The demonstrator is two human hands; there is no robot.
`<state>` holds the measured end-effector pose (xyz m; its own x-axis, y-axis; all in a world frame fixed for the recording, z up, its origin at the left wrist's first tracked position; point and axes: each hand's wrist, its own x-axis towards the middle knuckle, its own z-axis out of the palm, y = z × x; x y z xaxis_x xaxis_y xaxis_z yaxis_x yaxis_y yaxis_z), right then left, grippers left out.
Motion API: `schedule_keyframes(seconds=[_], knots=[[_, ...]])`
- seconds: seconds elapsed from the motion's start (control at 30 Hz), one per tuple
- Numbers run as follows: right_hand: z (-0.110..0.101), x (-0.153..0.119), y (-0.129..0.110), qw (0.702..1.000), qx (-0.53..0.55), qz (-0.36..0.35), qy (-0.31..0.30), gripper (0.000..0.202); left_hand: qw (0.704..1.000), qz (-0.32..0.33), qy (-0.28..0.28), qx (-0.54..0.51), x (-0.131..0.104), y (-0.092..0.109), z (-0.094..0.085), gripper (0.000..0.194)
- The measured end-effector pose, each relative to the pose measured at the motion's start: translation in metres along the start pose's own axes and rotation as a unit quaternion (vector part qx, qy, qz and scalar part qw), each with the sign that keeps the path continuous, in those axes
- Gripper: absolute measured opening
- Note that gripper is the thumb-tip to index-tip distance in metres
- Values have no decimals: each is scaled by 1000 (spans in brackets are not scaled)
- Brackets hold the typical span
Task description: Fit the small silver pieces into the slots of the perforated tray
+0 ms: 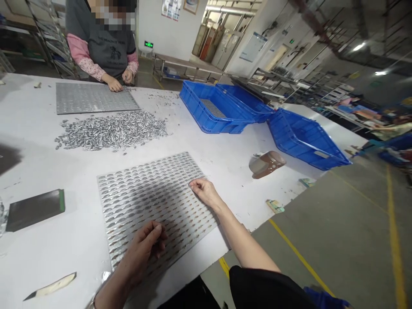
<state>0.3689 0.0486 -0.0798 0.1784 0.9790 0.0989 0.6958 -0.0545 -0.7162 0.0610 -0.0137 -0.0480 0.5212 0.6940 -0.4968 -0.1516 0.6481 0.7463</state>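
The right hand (205, 192) has its thumb and fingertips pinched together over the right side of the slotted tray (144, 201), perhaps on a small piece, though the view is too poor to be sure; the left hand (146, 244) is loosely curled above the tray's near part, and whether it grips anything I cannot tell. The tray lies flat on the white table (231, 171), with a pile of small metal pieces (112, 131) just beyond it and a brown jar (267, 164) to its right
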Motion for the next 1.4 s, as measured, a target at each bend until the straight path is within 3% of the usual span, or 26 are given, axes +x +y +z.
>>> schedule_keyframes(seconds=[0.13, 0.27, 0.33, 0.43, 0.53, 0.67, 0.9, 0.97, 1.1, 1.27, 1.4], knots=[[1, -1, -7, 1000, -7, -12, 26, 18, 1000, 10, 5, -9, -1, -1, 0, 35], [5, -30, -43, 998, 9, -32, 54, 24, 998, 20, -2, -67, -1, -1, 0, 36], [12, -55, -72, 997, 27, -77, 20, 22, 992, 20, -13, -123, -1, 0, 1, 37], [26, -89, -113, 972, 25, -212, -97, 19, 979, 22, -36, -199, -3, 1, 4, 37], [40, -105, -134, 949, -36, -285, -130, 19, 973, 25, -63, -219, -4, 2, 6, 35], [48, -107, -134, 941, -122, -282, -143, 11, 977, 6, -70, -202, -4, 1, 7, 33], [39, -112, -133, 927, -184, -262, -197, 7, 982, -19, -64, -175, -1, -7, 5, 20], [37, -113, -132, 936, -154, -259, -185, 8, 984, -12, -73, -159, -1, -8, 5, 23], [39, -112, -126, 962, -39, -253, -99, 3, 995, -10, -64, -79, -2, -4, 5, 32], [41, -113, -125, 964, 19, -262, -44, 10, 999, -7, -50, -12, -6, 0, 1, 37], [44, -120, -131, 981, 103, -159, -50, 12, 997, 32, -61, -25, -7, 1, 1, 35]])
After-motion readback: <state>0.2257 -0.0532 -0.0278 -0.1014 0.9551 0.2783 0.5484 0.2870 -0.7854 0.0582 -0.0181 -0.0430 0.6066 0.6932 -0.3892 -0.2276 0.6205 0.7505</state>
